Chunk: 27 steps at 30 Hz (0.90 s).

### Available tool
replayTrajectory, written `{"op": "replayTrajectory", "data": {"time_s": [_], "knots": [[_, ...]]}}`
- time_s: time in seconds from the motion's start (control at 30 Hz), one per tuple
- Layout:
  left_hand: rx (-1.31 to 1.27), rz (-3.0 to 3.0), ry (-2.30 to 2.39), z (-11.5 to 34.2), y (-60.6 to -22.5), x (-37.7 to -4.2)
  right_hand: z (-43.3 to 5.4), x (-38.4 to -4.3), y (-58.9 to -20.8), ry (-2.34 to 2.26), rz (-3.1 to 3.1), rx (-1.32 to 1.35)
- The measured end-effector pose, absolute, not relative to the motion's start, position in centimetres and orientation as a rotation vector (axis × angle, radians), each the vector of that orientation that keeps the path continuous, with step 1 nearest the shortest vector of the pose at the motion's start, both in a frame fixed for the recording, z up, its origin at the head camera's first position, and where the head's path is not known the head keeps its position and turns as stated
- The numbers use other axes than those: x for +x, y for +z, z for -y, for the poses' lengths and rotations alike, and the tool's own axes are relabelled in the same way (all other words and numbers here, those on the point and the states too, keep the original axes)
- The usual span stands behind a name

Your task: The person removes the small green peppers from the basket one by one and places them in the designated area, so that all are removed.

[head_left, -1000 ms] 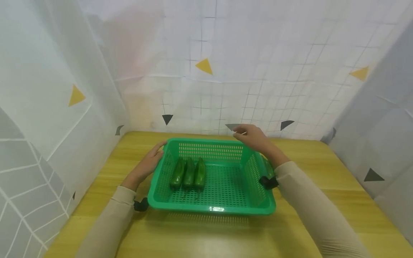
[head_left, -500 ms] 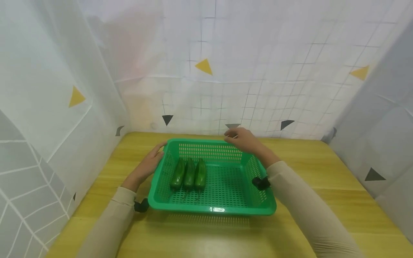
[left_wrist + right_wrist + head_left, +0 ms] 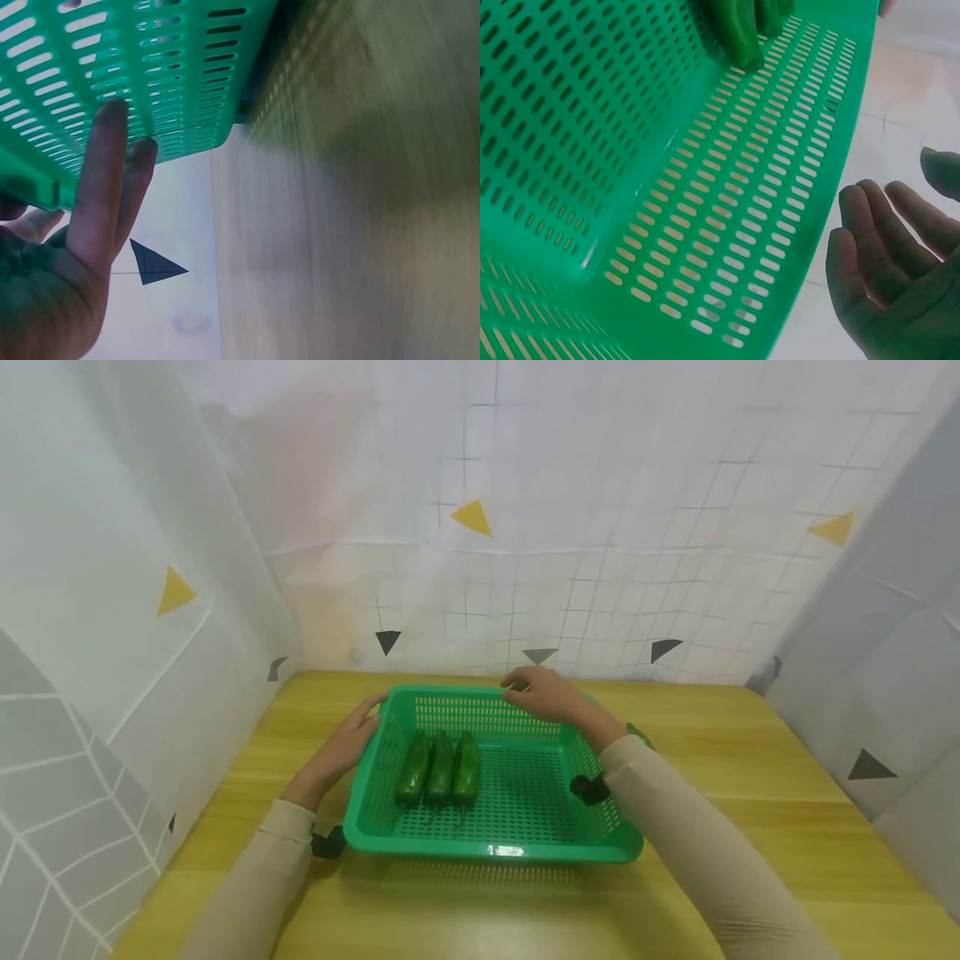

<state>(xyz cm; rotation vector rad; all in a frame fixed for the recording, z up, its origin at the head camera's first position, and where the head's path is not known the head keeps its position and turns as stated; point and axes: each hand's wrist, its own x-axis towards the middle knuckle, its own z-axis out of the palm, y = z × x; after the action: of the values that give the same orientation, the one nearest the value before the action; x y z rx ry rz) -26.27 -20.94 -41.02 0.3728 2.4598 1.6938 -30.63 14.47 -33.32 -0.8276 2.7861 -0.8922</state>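
Note:
Three long green chili peppers lie side by side in the left half of a green plastic basket, their thin stems toward the near side. My left hand rests against the basket's left rim. In the left wrist view, straight fingers lie along the slotted outer wall. Over the far rim, right of the middle, hovers my right hand with loosely bent fingers and nothing in them. The right wrist view has this hand just outside the wall, with pepper ends inside the basket.
Another green pepper shows on the wooden table right of the basket, mostly hidden behind the right forearm. A white patterned sheet hangs behind the table, with more sheets at both sides. Each wrist wears a dark device.
My right hand has moved left and slightly nearer along the basket's far rim. The pepper on the right has come partly out from behind the arm. The left hand and basket stay put.

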Motion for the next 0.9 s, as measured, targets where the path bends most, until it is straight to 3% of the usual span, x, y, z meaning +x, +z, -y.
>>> {"op": "replayTrajectory", "data": {"time_s": [0.9], "knots": [[0.38,-2.48,1.671,20.7,-41.0,-26.3,-11.2,-30.9,-37.6,-0.611,-2.642,-0.787]]}}
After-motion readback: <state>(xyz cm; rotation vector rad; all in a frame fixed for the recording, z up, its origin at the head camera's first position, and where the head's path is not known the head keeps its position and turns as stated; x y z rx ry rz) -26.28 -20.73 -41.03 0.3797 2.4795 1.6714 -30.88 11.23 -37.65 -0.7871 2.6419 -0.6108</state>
